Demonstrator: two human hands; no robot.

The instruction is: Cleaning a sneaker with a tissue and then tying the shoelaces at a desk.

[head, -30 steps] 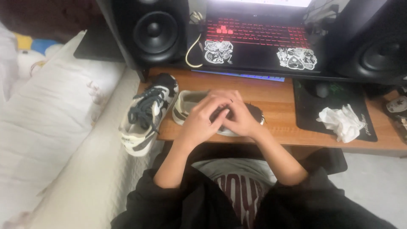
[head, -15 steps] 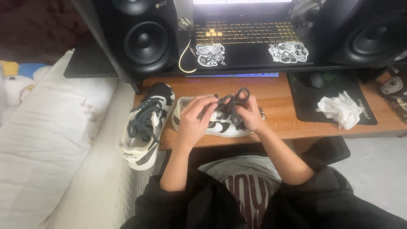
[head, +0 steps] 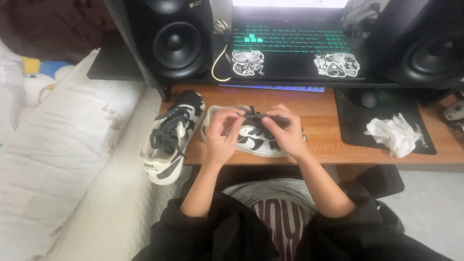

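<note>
Hands: left hand [head: 221,137] and right hand [head: 286,133] both over black-and-white low-top sneaker [head: 251,140] lying on brown wooden desk [head: 324,140].
Left fingers: curled narrow, pinching black flat shoelace [head: 251,116] at its left end, above shoe's tongue.
Right fingers: closed narrow on same lace, right end; lace stretches straight between both fingertip sets.
Shoe under fingers: sideways on desk near front edge, mostly below and between the palms.
Left of left fingers: second black-and-white sneaker [head: 170,137], laced, heel hanging over desk edge, just beside first shoe.
Right of right fingers: crumpled white tissue [head: 394,133] on black mouse pad [head: 353,130], well apart.
Beyond fingertips: black laptop [head: 290,53], keys lit green; black speaker [head: 176,43] to its left.
</note>
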